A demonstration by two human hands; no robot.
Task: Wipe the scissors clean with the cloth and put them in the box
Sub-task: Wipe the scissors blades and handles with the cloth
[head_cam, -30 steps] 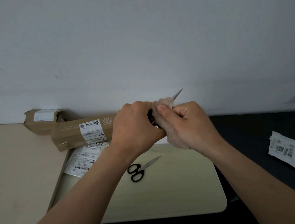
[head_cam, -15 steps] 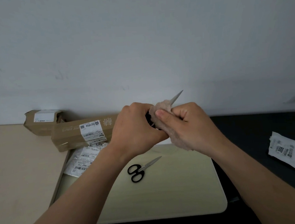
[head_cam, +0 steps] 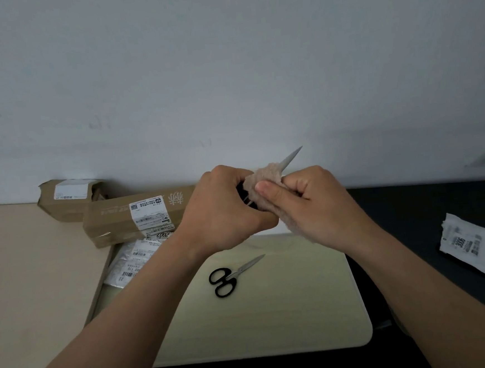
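- The left hand (head_cam: 223,211) is closed into a fist round the handle end of the scissors (head_cam: 293,157). Only a sliver of black handle shows past the knuckles.
- The right hand (head_cam: 315,207) is curled just as tight. It grips a fuzzy beige cloth (head_cam: 264,179), with the thumb pressed flat along it.
- The cloth is bunched round the blades, and the two hands are touching each other. Both are held up in the air above the far edge of the pale board (head_cam: 275,320).
- The grey blade tip sticks out of the cloth, slanting up and to the right against the wall (head_cam: 226,69).
- A second pair of scissors (head_cam: 228,276) with black handles lies closed on the board below the hands, near its middle, tip pointing to the far right.
- The board rests on a dark surface (head_cam: 426,213).
- Labelled plastic bags (head_cam: 131,262) lie at the board's far left corner.
- A long cardboard box (head_cam: 116,220) lies just beyond them, and a smaller cardboard box (head_cam: 63,203) sits behind it by the wall. I cannot tell which is meant for the scissors.
- A white labelled packet (head_cam: 478,249) lies near the right edge of the dark surface.
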